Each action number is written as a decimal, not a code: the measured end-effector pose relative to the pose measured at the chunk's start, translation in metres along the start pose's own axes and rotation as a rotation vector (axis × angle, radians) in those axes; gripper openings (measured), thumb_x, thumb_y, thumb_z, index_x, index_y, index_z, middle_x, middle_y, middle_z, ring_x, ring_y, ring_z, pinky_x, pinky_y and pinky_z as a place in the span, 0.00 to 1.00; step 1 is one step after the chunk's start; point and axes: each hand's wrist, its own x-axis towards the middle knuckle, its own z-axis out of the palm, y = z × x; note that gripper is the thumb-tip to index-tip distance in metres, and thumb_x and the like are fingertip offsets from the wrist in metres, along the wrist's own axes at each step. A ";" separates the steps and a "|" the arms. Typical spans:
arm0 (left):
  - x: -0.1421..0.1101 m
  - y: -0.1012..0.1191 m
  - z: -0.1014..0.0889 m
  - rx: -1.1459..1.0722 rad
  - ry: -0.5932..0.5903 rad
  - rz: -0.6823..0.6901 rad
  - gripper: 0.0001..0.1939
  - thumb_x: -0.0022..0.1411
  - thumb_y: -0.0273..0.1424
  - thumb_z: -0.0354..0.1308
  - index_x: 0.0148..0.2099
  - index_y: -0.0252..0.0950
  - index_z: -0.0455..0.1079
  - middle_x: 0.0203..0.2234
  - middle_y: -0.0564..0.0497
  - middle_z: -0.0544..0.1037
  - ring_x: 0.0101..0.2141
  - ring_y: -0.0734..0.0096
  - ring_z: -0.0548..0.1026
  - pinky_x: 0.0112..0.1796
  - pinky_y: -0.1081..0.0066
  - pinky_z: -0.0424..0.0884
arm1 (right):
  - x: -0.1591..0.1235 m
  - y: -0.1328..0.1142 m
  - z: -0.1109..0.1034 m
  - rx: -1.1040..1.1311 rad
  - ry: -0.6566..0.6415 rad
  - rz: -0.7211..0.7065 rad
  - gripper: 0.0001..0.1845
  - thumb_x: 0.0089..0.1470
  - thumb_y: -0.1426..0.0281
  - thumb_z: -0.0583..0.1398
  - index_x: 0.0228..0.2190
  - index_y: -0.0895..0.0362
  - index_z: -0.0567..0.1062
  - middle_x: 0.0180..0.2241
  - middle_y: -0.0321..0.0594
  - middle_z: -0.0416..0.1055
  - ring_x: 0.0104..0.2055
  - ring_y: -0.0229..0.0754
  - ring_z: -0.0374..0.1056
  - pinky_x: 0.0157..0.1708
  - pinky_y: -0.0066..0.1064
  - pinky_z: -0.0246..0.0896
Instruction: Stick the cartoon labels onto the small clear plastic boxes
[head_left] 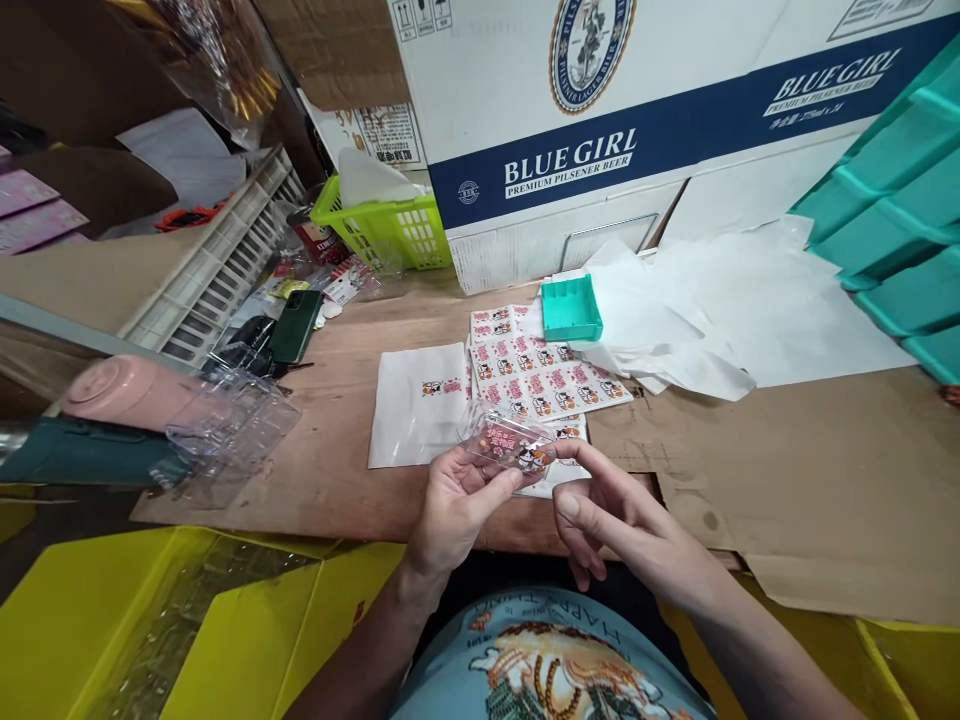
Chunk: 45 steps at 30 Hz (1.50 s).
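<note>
1. Beer carton (675,120): white and blue, "BLUE GIRL" print, stands at the back of the surface (337,400), fills the top of the view.
2. Surface: wooden board, brown cardboard (810,480) laid over its right part.
3. Yellow bins (97,620): bottom left, below the surface edge, clear plastic pieces inside.
4. Teal crates (900,200): stacked at the right edge.
5. White paper (750,310): crumpled sheets at the foot of the carton, right of centre.
6. Green basket (390,225): back left, just beside the carton.
7. White grille (217,260): lies tilted at left, behind a pink bottle (127,392) on its side.
8. Clear trays (232,430): loose heap just right of the bottle.
9. Sticker sheet (540,375): centre, rows of pink-and-cat stickers; a nearly used-up backing sheet (420,400) touches its left side.
10. Teal box (571,308): small, sits at the sticker sheet's top right corner.
11. Phone (296,325): dark green, left of centre, near the grille.
12. Left hand (457,500): fingers pinch the clear case (510,445) from below and the left, thumb on its near edge.
13. Right hand (622,520): index and thumb tips touch the case's right end; remaining fingers curled underneath.
14. Case: small, clear, bears a pink cat sticker; held above the near edge of the sticker sheet, between both hands.
</note>
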 end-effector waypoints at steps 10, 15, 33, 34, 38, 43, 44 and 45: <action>-0.003 -0.001 -0.003 0.017 0.029 0.012 0.10 0.56 0.25 0.67 0.42 0.37 0.79 0.39 0.49 0.84 0.39 0.66 0.81 0.45 0.67 0.78 | 0.000 -0.005 0.009 -0.112 0.085 0.036 0.30 0.62 0.53 0.58 0.58 0.51 0.56 0.18 0.25 0.60 0.19 0.33 0.57 0.20 0.25 0.60; -0.004 0.001 0.003 -0.064 0.071 0.009 0.08 0.60 0.32 0.65 0.41 0.36 0.80 0.40 0.46 0.83 0.41 0.61 0.81 0.46 0.61 0.78 | 0.003 -0.004 0.012 -0.233 0.132 0.011 0.25 0.63 0.53 0.56 0.55 0.51 0.60 0.19 0.26 0.60 0.19 0.34 0.57 0.18 0.24 0.54; -0.010 0.013 0.039 -0.152 0.062 -0.002 0.06 0.57 0.35 0.68 0.36 0.39 0.80 0.35 0.50 0.84 0.39 0.60 0.82 0.46 0.56 0.78 | -0.015 -0.006 0.001 -1.140 0.559 -0.479 0.35 0.60 0.61 0.60 0.66 0.49 0.58 0.46 0.50 0.72 0.46 0.53 0.68 0.47 0.44 0.65; -0.012 0.015 0.042 -0.098 -0.043 -0.020 0.08 0.58 0.37 0.66 0.37 0.39 0.81 0.35 0.48 0.84 0.40 0.58 0.82 0.47 0.54 0.77 | -0.019 -0.011 -0.005 -1.034 0.515 -0.494 0.37 0.60 0.59 0.60 0.66 0.48 0.56 0.52 0.49 0.69 0.51 0.54 0.66 0.50 0.45 0.64; 0.006 0.032 0.018 0.389 -0.200 0.129 0.19 0.56 0.39 0.67 0.49 0.38 0.78 0.47 0.41 0.80 0.50 0.50 0.76 0.54 0.52 0.71 | -0.049 -0.015 -0.050 -0.914 0.667 -0.498 0.34 0.60 0.57 0.59 0.65 0.47 0.57 0.55 0.48 0.67 0.52 0.53 0.68 0.51 0.47 0.65; 0.064 0.058 -0.093 1.122 0.468 0.286 0.42 0.41 0.35 0.75 0.58 0.31 0.68 0.63 0.33 0.63 0.66 0.37 0.53 0.63 0.45 0.48 | -0.101 0.006 -0.152 -1.564 1.302 -0.253 0.41 0.55 0.50 0.60 0.62 0.62 0.65 0.41 0.62 0.72 0.49 0.67 0.68 0.39 0.51 0.65; 0.073 0.060 -0.112 1.165 0.501 0.249 0.41 0.38 0.35 0.75 0.55 0.30 0.69 0.60 0.32 0.66 0.64 0.35 0.55 0.61 0.44 0.50 | -0.103 0.008 -0.163 -1.640 1.307 -0.208 0.41 0.56 0.50 0.59 0.61 0.64 0.66 0.42 0.66 0.71 0.50 0.69 0.68 0.40 0.53 0.65; 0.080 0.060 -0.127 1.169 0.500 0.218 0.37 0.37 0.34 0.75 0.52 0.29 0.71 0.54 0.33 0.70 0.61 0.34 0.60 0.59 0.44 0.53 | -0.101 0.007 -0.166 -1.695 1.306 -0.217 0.41 0.56 0.50 0.59 0.61 0.66 0.67 0.44 0.69 0.71 0.52 0.71 0.67 0.42 0.55 0.65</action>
